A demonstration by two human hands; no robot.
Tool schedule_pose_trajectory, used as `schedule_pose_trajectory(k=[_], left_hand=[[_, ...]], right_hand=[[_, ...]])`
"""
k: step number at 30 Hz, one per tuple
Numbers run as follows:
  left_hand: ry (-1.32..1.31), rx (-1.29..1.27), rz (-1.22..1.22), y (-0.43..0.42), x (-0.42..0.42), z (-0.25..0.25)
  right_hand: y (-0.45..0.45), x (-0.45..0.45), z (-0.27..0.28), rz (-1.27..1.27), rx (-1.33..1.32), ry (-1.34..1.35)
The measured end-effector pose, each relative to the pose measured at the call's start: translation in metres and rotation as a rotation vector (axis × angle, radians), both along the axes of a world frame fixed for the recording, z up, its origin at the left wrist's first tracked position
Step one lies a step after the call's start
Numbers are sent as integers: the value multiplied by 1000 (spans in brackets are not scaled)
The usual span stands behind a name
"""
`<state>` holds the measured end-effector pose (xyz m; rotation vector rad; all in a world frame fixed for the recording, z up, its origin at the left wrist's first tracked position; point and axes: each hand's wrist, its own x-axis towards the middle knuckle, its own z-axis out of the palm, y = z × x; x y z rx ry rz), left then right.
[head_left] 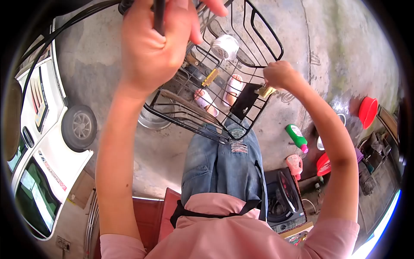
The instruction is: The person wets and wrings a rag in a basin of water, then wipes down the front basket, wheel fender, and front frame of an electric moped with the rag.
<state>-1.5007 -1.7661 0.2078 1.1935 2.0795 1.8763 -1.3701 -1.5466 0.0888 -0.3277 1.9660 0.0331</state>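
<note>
A black wire basket [246,101] with a solid dark panel sits in front of my knees. My left hand [151,49] is raised close to the camera, its fingers closed around a dark rod [158,17] whose ends I cannot see. At the basket's right rim, my right hand [280,75] is closed over the corner. A yellowish piece [266,91] shows just below that fist; whether it is held is unclear. Within or beneath the wires appear a clear, round plastic-looking item [225,47], a yellow piece [210,77] and a brown stick-like thing [183,101].
On the left stand a white vehicle [43,99] and its wheel [79,128]. A green bottle [296,137], a pink bottle [295,166] and a red basin [368,112] are on the right. Dark cables [64,30] cross the upper left.
</note>
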Motion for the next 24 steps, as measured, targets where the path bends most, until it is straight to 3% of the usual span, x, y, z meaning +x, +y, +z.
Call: schedule_pose_trajectory(k=[2, 5, 7, 9, 10, 13, 17, 18, 22, 23, 24], left_hand=[[13, -23, -4, -2, 0, 1], [-43, 22, 14, -1, 2, -2], [-48, 54, 25, 1, 3, -3], [-11, 84, 33, 3, 3, -7], [30, 52, 37, 3, 3, -3], [16, 43, 32, 0, 4, -3], [3, -28, -10, -5, 4, 3], [31, -43, -43, -5, 3, 6], [113, -23, -98, -3, -3, 6], [117, -21, -110, -3, -3, 6], [104, -29, -108, -3, -3, 6]], right_hand=[[7, -8, 11, -74, -13, 209], [-9, -2, -42, -164, -275, 674], [-29, 3, -91, -108, -416, 654], [-28, 29, -136, 224, -254, 658], [-33, 43, -140, 151, -220, 708], [-30, 39, -109, 58, -124, 492], [-29, 7, -28, 94, 23, 108], [-19, 4, -23, -47, -71, 83], [-25, 31, -87, -478, -507, 593], [-44, 35, -106, -648, -473, 631], [-68, 44, -126, -644, -384, 655]])
